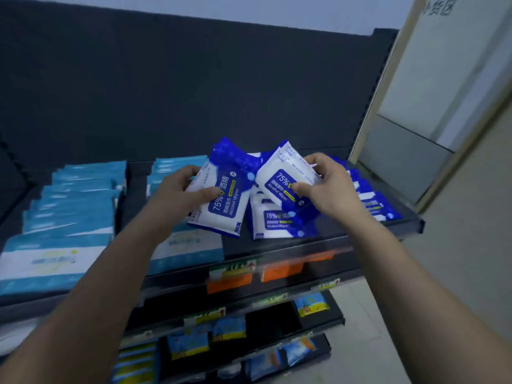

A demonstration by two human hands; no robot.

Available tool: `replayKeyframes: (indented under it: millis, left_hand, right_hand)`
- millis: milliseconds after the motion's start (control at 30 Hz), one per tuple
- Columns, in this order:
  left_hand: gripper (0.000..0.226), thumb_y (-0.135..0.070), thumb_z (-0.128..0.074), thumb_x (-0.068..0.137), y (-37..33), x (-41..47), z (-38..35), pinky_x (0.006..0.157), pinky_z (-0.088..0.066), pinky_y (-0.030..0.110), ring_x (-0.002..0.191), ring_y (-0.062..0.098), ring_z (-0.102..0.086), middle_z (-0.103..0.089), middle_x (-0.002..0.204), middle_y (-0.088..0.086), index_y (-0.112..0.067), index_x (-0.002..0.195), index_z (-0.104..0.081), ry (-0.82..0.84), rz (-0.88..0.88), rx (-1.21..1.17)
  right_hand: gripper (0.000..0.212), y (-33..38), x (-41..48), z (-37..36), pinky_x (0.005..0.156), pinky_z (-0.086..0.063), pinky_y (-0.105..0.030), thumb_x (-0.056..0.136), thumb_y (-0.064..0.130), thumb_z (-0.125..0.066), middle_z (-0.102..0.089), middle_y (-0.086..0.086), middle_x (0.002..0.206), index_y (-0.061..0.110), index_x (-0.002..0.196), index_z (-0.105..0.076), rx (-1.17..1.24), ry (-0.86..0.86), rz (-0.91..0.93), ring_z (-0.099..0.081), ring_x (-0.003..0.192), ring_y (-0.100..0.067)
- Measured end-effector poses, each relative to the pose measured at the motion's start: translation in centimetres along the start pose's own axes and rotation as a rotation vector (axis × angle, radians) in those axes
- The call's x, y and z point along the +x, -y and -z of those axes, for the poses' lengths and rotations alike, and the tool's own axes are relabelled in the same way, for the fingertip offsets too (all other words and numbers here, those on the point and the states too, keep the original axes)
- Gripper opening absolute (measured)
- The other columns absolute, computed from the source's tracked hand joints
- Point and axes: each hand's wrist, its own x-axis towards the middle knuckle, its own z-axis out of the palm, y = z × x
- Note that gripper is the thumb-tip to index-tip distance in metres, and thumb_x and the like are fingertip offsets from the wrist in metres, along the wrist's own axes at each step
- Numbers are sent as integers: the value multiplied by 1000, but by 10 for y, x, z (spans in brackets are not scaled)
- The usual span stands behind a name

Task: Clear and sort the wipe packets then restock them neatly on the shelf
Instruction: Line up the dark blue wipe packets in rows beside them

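Observation:
My left hand (pixel 180 194) grips a dark blue and white alcohol wipe packet (pixel 225 195), lifted and tilted above the top shelf (pixel 318 241). A second packet of the same kind (pixel 279 173) is held in my right hand (pixel 329 187), also raised off the shelf. Under it a loose blue packet (pixel 277 223) lies flat. More dark blue packets (pixel 374 200) lie in a row at the shelf's right end, partly hidden by my right hand. Light blue wipe packets (pixel 72 200) fill the left part of the shelf in overlapping rows.
A dark back panel (pixel 194 92) rises behind the shelf. Orange and green price tags (pixel 230 275) hang on the front rail. Lower shelves (pixel 249 328) hold small yellow and blue packets. A pale wall and door frame (pixel 415 106) stand to the right.

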Motion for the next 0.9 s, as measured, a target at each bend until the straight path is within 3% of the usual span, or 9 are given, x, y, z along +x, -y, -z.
replayKeyframes:
  millis: [167,300,433,533,600,700,767,900]
  left_hand:
    - [25,-1,-70,80,-2,52,-47,53,-53,19,67,9,-70,-74,84,-1,-14,99,-62,224,67,113]
    - [31,3,-70,78,-3,80,-72,68,-58,27,82,19,-71,-72,102,10,-8,106,-64,422,150,196]
    - [41,-4,-74,79,3,91,-95,90,-53,32,104,17,-65,-67,118,0,-13,117,-62,630,254,490]
    - [61,-20,-77,79,0,95,-107,102,-43,29,121,12,-51,-51,136,-6,-22,134,-51,573,276,768]
    - [64,-27,-74,82,-8,93,-118,105,-39,30,125,16,-48,-47,142,-3,-24,139,-46,538,263,964]
    - [63,-28,-68,87,-15,85,-136,107,-34,29,133,19,-39,-39,148,-3,-27,143,-40,415,240,1208]
    - [60,-27,-63,89,-12,82,-146,109,-33,34,134,20,-39,-39,149,-3,-31,144,-38,313,252,1283]
    - [47,-26,-54,91,1,78,-156,105,-27,40,129,22,-42,-52,137,-3,-40,135,-45,87,223,1436]
  right_hand:
    - [30,-42,50,47,76,-54,-37,76,11,-76,-67,3,90,23,96,-58,-163,108,-113,-64,83,-22]
    - [33,-67,76,66,86,-52,-38,76,12,-76,-65,-2,99,26,99,-58,-297,273,-140,-63,91,-25]
    - [28,-84,88,70,89,-52,-45,75,7,-77,-68,-7,96,24,91,-62,-262,416,-110,-65,92,-29]
    - [33,-94,93,76,89,-51,-38,77,10,-76,-67,-2,106,23,105,-63,-271,500,-80,-63,97,-24]
    - [45,-98,97,84,79,-45,-27,79,15,-76,-59,3,112,23,120,-58,-337,526,-44,-58,98,-18]
    - [44,-103,102,103,64,-41,-19,82,16,-73,-55,6,105,23,122,-55,-415,600,33,-55,84,-10]
    - [40,-107,107,119,66,-44,-20,83,14,-72,-57,6,104,24,117,-55,-448,655,58,-57,82,-9]
    - [39,-117,114,145,80,-46,-30,84,15,-70,-55,2,118,28,116,-52,-631,795,39,-57,100,-19]
